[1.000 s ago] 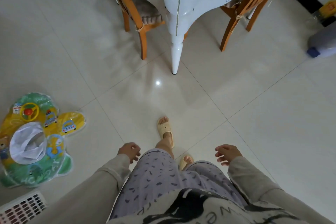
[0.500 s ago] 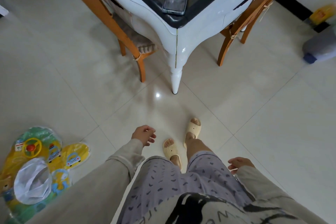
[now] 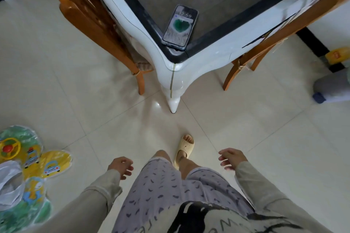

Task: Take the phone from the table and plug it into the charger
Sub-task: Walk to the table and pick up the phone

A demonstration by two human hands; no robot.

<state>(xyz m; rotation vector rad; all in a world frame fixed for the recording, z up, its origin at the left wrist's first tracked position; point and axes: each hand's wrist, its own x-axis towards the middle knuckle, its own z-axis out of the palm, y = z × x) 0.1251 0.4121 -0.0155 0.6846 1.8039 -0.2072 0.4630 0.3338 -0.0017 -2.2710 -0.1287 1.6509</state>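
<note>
A phone (image 3: 180, 27) with its screen lit lies flat at the near corner of a white table (image 3: 217, 51) with a dark glass top. My left hand (image 3: 121, 166) hangs low beside my left leg, fingers loosely curled, holding nothing. My right hand (image 3: 232, 158) hangs beside my right leg, fingers apart and empty. Both hands are far below and short of the phone. No charger is in view.
Wooden chairs stand at the table's left side (image 3: 89, 17) and right side (image 3: 265, 43). A deflated child's swim ring (image 3: 24, 172) lies on the tiled floor at the left. A grey container (image 3: 331, 89) and a yellow object (image 3: 337, 55) sit at the right wall.
I have walked closer to the table, so the phone and tabletop now show larger and nearer. My hands swung with my steps and stayed empty.
</note>
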